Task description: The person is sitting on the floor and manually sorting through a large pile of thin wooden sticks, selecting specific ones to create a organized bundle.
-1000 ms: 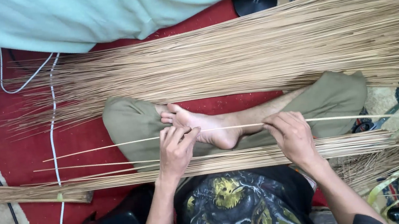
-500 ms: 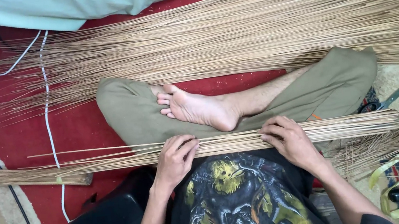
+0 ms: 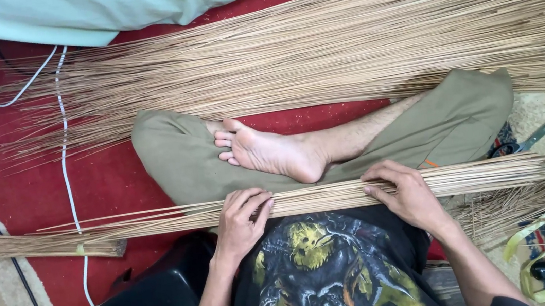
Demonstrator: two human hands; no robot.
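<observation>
Red carpet (image 3: 105,186) covers the floor, carrying one broad heap of thin tan sticks (image 3: 343,49) along its far edge. Across the lap lies one long bundle of tan sticks (image 3: 319,199). Left hand (image 3: 239,222) and right hand (image 3: 407,192) both rest on it, fingers curled over it.

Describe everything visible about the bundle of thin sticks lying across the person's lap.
The bundle of sticks is a long, flat sheaf of thin, straw-coloured stalks that look like dry plant ribs. It lies level across the lap, just below the bare foot, running out over the red mat on one side and fraying toward the patterned carpet on the other. The left hand and right hand both rest on it, fingers curled over its top edge.
</observation>
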